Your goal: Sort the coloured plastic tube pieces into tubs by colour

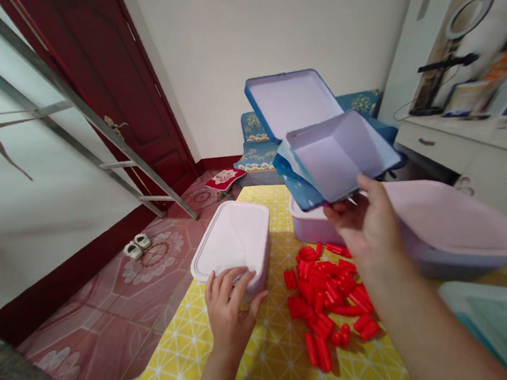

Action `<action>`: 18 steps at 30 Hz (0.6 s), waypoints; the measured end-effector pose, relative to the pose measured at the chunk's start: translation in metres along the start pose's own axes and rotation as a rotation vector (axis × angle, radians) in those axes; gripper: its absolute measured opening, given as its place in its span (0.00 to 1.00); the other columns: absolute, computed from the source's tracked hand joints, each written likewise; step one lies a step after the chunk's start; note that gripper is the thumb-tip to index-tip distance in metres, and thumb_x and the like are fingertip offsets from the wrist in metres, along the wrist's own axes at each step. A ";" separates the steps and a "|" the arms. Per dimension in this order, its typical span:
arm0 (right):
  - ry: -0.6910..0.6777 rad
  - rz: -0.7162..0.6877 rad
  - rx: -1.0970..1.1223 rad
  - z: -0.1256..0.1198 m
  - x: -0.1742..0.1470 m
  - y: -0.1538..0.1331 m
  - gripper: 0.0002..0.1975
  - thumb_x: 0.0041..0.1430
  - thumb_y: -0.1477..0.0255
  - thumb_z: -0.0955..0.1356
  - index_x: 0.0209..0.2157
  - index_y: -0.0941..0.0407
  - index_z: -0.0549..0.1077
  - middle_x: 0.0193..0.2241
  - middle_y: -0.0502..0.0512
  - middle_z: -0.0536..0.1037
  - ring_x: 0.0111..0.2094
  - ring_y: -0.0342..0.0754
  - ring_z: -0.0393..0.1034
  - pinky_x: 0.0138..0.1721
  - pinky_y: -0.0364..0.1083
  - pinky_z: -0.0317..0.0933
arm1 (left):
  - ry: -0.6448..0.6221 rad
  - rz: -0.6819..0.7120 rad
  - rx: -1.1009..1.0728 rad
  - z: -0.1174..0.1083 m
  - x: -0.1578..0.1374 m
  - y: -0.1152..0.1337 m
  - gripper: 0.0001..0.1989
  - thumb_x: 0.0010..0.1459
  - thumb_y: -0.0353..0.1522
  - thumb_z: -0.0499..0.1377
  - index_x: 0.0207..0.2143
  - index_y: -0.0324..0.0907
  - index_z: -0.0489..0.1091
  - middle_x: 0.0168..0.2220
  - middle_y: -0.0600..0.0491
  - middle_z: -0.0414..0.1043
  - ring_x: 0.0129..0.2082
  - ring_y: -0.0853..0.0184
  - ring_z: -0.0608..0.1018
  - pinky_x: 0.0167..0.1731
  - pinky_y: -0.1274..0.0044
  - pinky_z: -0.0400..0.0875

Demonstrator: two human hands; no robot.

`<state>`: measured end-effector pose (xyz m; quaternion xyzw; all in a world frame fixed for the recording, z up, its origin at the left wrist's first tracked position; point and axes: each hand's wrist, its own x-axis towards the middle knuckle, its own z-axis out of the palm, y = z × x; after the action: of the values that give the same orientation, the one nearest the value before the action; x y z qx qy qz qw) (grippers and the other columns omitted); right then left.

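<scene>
My right hand (366,221) grips the near edge of a blue hinged box (303,194), held up over the table and tilted. Its lid stands open and its pale lilac inside shows no contents. My left hand (231,305) rests with fingers spread on the near end of a lidded pale pink container (233,236). Between my hands, a heap of small glossy red pieces (319,285) lies on the yellow patterned tablecloth (273,355). I cannot make out what the red pieces are.
Another lidded pink container (309,229) stands behind the heap, partly hidden. A larger pink bin (458,218) is at the right, near a teal-edged container (494,322). A metal ladder (90,122) stands left; a blue-covered seat (256,154) and red stool (225,178) are beyond.
</scene>
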<state>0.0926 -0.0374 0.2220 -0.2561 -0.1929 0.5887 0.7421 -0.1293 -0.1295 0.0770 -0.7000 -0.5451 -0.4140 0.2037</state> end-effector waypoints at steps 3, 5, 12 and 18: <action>0.043 0.037 0.003 0.039 0.034 0.034 0.07 0.55 0.67 0.65 0.29 0.55 0.64 0.19 0.43 0.67 0.17 0.37 0.63 0.24 0.39 0.71 | 0.036 -0.054 0.031 0.006 0.001 0.004 0.11 0.52 0.35 0.65 0.39 0.45 0.72 0.39 0.50 0.74 0.43 0.59 0.73 0.52 0.61 0.59; 0.056 0.075 -0.011 0.056 0.055 0.058 0.07 0.55 0.66 0.64 0.30 0.55 0.62 0.20 0.42 0.65 0.17 0.36 0.62 0.27 0.40 0.72 | 0.055 -0.105 0.057 0.010 0.001 0.005 0.07 0.53 0.33 0.63 0.37 0.44 0.73 0.37 0.49 0.72 0.40 0.59 0.72 0.47 0.64 0.62; 0.126 0.104 -0.415 0.062 0.122 0.115 0.09 0.56 0.64 0.63 0.33 0.55 0.62 0.23 0.45 0.66 0.22 0.38 0.66 0.28 0.40 0.72 | 0.025 -0.045 -0.041 0.002 0.005 -0.002 0.09 0.53 0.26 0.61 0.37 0.44 0.73 0.34 0.51 0.71 0.36 0.63 0.71 0.36 0.71 0.64; 0.091 0.166 -0.661 0.043 0.165 0.136 0.11 0.54 0.65 0.66 0.34 0.59 0.67 0.22 0.47 0.68 0.21 0.40 0.66 0.24 0.43 0.71 | -0.017 -0.012 -0.114 -0.012 0.000 -0.010 0.14 0.52 0.21 0.60 0.38 0.46 0.74 0.35 0.51 0.71 0.36 0.65 0.72 0.37 0.72 0.66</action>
<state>0.0002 0.1532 0.1710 -0.5236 -0.3184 0.5405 0.5765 -0.1429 -0.1352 0.0818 -0.7108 -0.5266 -0.4394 0.1564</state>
